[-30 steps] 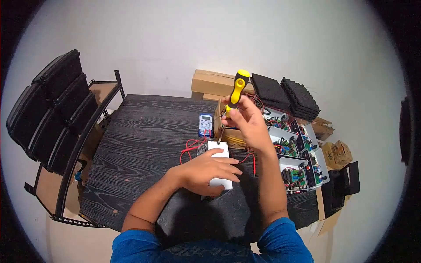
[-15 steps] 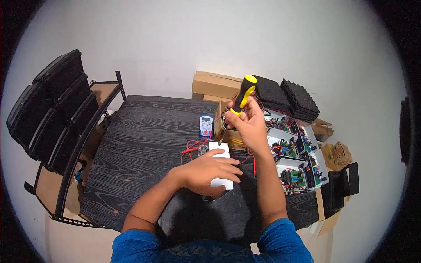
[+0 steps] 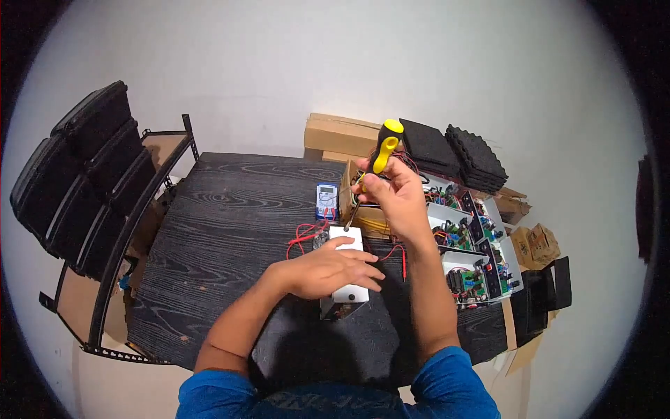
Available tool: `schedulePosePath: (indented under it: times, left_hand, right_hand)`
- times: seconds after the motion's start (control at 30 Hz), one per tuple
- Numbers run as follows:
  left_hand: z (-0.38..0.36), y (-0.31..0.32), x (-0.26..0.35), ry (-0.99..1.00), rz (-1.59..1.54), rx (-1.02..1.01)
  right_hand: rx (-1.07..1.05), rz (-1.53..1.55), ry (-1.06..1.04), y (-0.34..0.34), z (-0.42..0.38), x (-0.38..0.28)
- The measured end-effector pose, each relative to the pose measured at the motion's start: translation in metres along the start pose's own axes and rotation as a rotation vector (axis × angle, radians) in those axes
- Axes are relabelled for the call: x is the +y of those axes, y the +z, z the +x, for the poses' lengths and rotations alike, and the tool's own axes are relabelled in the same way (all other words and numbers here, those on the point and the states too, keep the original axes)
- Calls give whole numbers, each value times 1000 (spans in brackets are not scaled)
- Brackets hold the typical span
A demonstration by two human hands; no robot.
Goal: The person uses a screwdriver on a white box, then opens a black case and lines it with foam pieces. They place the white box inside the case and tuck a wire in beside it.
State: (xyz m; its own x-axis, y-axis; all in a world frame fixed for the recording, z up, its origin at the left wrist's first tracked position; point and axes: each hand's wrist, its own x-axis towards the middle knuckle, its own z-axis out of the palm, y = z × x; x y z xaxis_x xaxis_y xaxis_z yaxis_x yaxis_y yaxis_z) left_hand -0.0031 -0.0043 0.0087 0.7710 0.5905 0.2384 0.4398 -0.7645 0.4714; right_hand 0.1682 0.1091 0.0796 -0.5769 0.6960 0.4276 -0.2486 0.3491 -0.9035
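My right hand [image 3: 399, 197] grips a black and yellow screwdriver [image 3: 384, 148], its handle up and its shaft slanting down. The tip meets a dark screw at the far end of a white box [image 3: 349, 295]. Across the top of that box lies my left hand [image 3: 328, 271], fingers stretched out and flat. Another dark screw shows at the box's near end; the middle of its top is hidden under my left hand.
Beyond the box sits a blue multimeter [image 3: 326, 200] with red probe leads [image 3: 301, 237]. A cardboard box of wires [image 3: 368, 218] stands beside it. Several opened white units with circuit boards [image 3: 457, 234] line the right. Black cases [image 3: 91, 181] fill a rack at left.
The screwdriver handle has turned in my right hand and shifted slightly left. My left thumb has drawn back, uncovering the screw at the white box's near end.
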Motion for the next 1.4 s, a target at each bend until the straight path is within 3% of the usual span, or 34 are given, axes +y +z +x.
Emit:
schedulePosePath:
  times: [0.27,0.6,0.8,0.83,1.23,1.4]
  left_hand:
    - [-7,7,21,-85,66,155]
    - [-5,7,14,-16,119,155]
    - [-7,7,13,-8,119,168]
    - [-7,7,13,-10,118,167]
    - [-6,6,17,2,114,189]
    - [-6,7,16,-6,119,187]
  right_hand:
    - [-81,53,10,0,0,-8]
    - [116,-18,-174,14,8,6]
    - [-15,131,-24,8,9,2]
    - [-109,32,-21,-2,10,7]
    - [59,127,-87,11,1,6]
    - [34,101,-91,10,3,9]
